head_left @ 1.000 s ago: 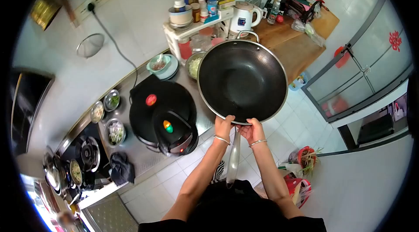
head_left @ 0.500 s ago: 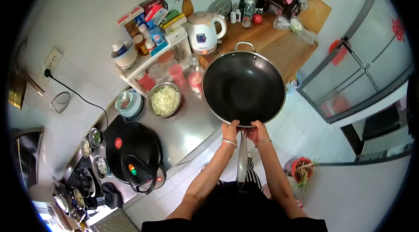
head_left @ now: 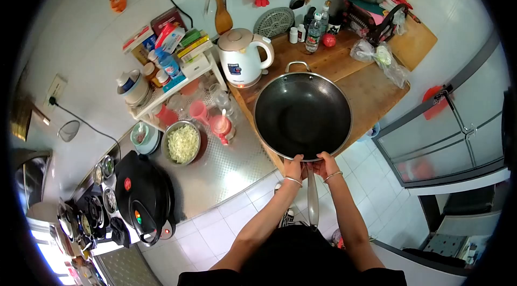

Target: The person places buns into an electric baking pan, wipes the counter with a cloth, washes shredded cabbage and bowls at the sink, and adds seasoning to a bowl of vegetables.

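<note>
A large black wok (head_left: 302, 116) with a steel rim hangs level in front of me, its loop handle pointing away and its long metal handle (head_left: 313, 200) toward my body. My left hand (head_left: 293, 168) grips the near rim just left of the long handle, thumb on top. Just right of that handle, my right hand (head_left: 326, 166) holds the same rim, with its fingers beneath. Part of the wooden counter (head_left: 344, 62) lies behind and under the wok in view; whether they touch, I cannot tell.
A white kettle (head_left: 241, 62) stands left of the wok. Further left are a bowl of shredded vegetable (head_left: 183, 144), pink cups (head_left: 199, 111), a loaded shelf (head_left: 177, 81) and a black electric pan (head_left: 142, 194). Bottles (head_left: 314, 33) and plastic bags (head_left: 385, 60) sit at the back.
The view has shifted to the right, and the wok in both hands now appears over the wooden counter. The kettle and vegetable bowl look nearer. Both hands keep their hold.
</note>
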Tool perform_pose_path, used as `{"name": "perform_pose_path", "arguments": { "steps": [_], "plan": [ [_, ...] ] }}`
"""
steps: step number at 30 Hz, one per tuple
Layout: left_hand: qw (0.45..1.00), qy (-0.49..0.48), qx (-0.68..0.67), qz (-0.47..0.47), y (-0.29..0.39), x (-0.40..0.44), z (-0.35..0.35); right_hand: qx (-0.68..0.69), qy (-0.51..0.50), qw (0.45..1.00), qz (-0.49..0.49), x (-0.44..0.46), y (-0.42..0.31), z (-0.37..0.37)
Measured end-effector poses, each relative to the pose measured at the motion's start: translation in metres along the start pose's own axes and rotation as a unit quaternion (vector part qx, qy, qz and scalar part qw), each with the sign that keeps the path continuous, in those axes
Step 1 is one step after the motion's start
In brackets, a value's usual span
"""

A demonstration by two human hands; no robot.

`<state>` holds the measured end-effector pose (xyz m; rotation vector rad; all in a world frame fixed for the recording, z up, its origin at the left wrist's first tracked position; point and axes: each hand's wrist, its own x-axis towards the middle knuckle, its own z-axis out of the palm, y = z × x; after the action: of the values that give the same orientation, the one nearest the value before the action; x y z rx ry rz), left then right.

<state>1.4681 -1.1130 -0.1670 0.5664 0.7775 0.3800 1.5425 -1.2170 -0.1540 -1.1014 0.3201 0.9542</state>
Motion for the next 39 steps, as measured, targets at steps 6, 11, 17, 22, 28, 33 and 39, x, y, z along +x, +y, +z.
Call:
{"name": "perform_pose_path", "arguments": {
  "steps": [6, 11, 17, 22, 28, 33, 39],
  "plan": [
    [1.0, -0.001, -0.018, -0.009, -0.008, 0.047, 0.044, -0.01, -0.024, 1.0, 0.004, 0.064, -0.037, -0.037],
    [0.999, 0.029, -0.025, -0.009, -0.028, 0.08, 0.073, -0.028, 0.011, 0.999, 0.028, 0.075, -0.079, -0.034],
    [0.996, 0.051, -0.068, 0.037, -0.046, 0.084, 0.115, -0.051, -0.061, 0.995, 0.062, 0.101, -0.117, -0.065],
    [0.995, 0.023, -0.065, 0.078, -0.115, 0.128, 0.111, -0.072, -0.089, 0.989, 0.09, 0.125, -0.14, -0.097],
    [0.993, 0.061, 0.007, 0.102, -0.101, 0.114, 0.125, -0.235, -0.016, 0.968, 0.089, 0.113, -0.164, -0.094],
    [0.99, 0.084, -0.017, 0.11, -0.064, 0.081, 0.111, -0.515, 0.023, 0.842, -0.162, 0.09, -0.208, -0.104],
    [0.972, 0.143, -0.1, 0.159, -0.025, 0.065, 0.069, -0.478, -0.146, 0.843, -0.199, 0.026, -0.201, 0.024]
  ]
}}
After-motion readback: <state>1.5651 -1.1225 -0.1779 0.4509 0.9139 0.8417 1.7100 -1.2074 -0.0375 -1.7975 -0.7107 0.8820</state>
